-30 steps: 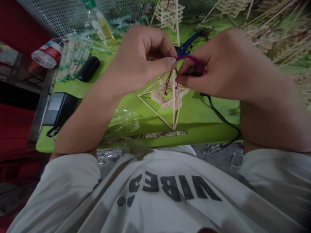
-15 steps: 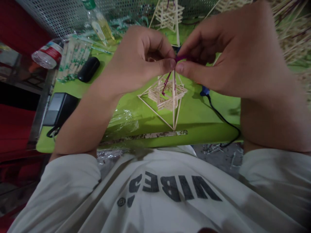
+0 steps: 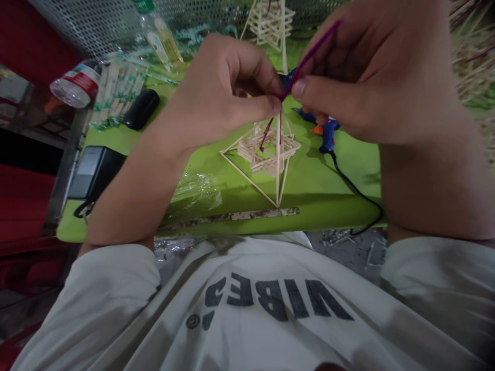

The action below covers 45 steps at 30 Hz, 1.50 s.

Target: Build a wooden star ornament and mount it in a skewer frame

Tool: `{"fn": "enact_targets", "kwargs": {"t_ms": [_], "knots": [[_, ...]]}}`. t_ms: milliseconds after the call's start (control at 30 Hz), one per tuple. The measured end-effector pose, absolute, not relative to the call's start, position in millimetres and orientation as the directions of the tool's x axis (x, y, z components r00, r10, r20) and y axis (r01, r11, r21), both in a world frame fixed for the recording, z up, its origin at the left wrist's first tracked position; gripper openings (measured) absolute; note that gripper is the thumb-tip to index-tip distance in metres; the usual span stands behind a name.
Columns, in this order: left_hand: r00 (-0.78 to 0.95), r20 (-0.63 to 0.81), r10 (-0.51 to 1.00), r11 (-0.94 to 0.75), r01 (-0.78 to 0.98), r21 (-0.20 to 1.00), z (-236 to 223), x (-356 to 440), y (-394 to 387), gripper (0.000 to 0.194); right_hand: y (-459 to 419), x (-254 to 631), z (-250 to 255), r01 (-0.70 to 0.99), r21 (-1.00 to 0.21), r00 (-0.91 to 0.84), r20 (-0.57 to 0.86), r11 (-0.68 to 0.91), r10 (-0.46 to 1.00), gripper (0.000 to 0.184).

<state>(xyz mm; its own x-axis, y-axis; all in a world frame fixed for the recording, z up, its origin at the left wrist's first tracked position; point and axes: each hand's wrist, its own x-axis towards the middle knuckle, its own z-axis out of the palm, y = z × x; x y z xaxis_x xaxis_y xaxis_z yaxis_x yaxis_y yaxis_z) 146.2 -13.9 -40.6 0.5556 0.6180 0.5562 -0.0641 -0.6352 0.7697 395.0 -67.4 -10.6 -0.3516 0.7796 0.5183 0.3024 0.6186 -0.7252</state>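
Pinching the purple cord [image 3: 316, 52] between thumb and fingers, our right hand [image 3: 367, 77] holds it on a slant, its end rising past the fingertips. Our left hand [image 3: 235, 87] is narrowed to a pinch on the same cord at the peak of the stick frame [image 3: 278, 165], just beside the right hand; we cannot tell whether it grips the wood as well. The frame stands on the green tabletop [image 3: 328, 180] before us, below our hands, with dark purple strands [image 3: 266, 135] hanging inside it. To its right we see a blue glue gun [image 3: 328, 138], its black cable [image 3: 356, 189] curving toward the near edge. At our left are a black rounded case [image 3: 141, 109], wrapped stick bundles [image 3: 118, 93] and a bottle of yellow liquid [image 3: 164, 44]; a second frame [image 3: 283, 46] stands beyond our hands
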Motion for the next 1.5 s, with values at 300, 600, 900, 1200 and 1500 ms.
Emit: {"fn": "enact_targets", "kwargs": {"t_ms": [300, 600, 900, 1200, 1500], "knots": [[0.488, 0.644, 0.589, -0.730, -0.020, 0.683, -44, 149, -13, 0.013, -73, 395, -8, 0.326, -0.746, -0.353, 0.474, 0.581, 0.807, 0.022], [0.455, 0.726, 0.516, -0.785, -0.087, 0.613, -53, 155, -13, 0.028, -76, 397, -4, 0.504, -0.706, -0.299, 0.398, 0.498, 0.867, 0.031], [0.372, 0.671, 0.642, -0.677, -0.137, 0.723, -49, 159, -21, 0.048, -66, 399, -12, 0.321, -0.725, -0.361, 0.501, 0.609, 0.787, 0.043], [0.329, 0.609, 0.722, -0.605, -0.127, 0.786, -50, 163, -23, 0.025, -79, 399, -2, 0.402, -0.719, -0.324, 0.466, 0.566, 0.823, 0.025], [0.361, 0.606, 0.709, -0.593, -0.161, 0.789, -51, 164, -26, 0.068, -78, 396, -5, 0.460, -0.679, -0.263, 0.511, 0.572, 0.818, 0.030]]}}
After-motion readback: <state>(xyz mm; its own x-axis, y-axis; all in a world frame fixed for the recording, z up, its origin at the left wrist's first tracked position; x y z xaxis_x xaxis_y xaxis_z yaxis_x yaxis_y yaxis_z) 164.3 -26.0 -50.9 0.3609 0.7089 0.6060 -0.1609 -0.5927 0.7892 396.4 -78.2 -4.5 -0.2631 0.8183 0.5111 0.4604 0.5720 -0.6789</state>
